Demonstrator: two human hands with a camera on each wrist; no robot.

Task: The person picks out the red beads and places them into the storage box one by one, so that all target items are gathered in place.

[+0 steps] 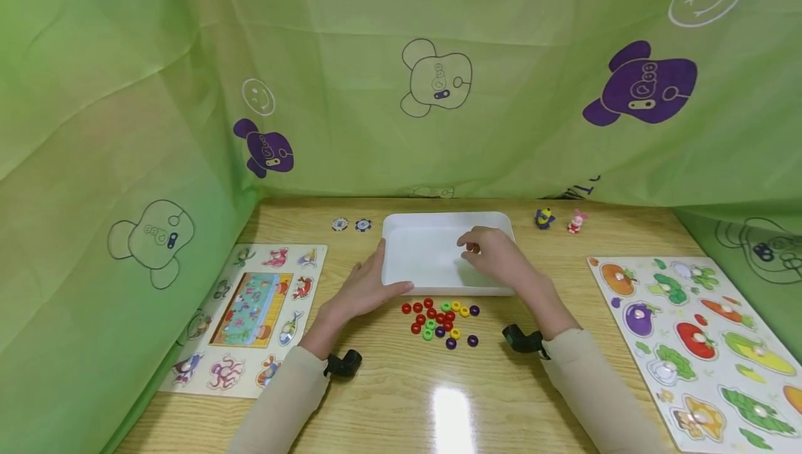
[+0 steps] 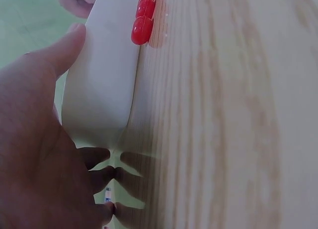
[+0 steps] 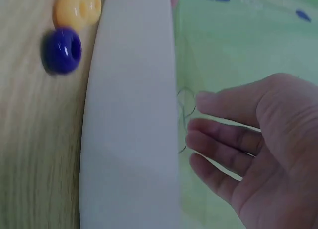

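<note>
A white rectangular tray [image 1: 422,252] sits on the wooden table. My left hand [image 1: 363,290] is at its near left corner, the fingers fairly straight along the left side and the thumb reaching over the near rim. In the left wrist view, the thumb [image 2: 67,47] meets the tray's top edge. My right hand [image 1: 498,255] hovers over the right part of the tray, fingers loosely bent; the right wrist view shows nothing between the thumb and fingertips [image 3: 198,134]. Several red, green, yellow and purple beads [image 1: 441,318] lie in front of the tray.
A sea-animal puzzle board [image 1: 307,356] lies to the left, a vegetable puzzle board [image 1: 633,356] to the right. Two poker chips [image 1: 363,225] lie behind left. A blue-and-yellow figurine [image 1: 544,218] and a pink figurine [image 1: 576,221] stand behind right. Green cloth [image 1: 351,141] surrounds the table.
</note>
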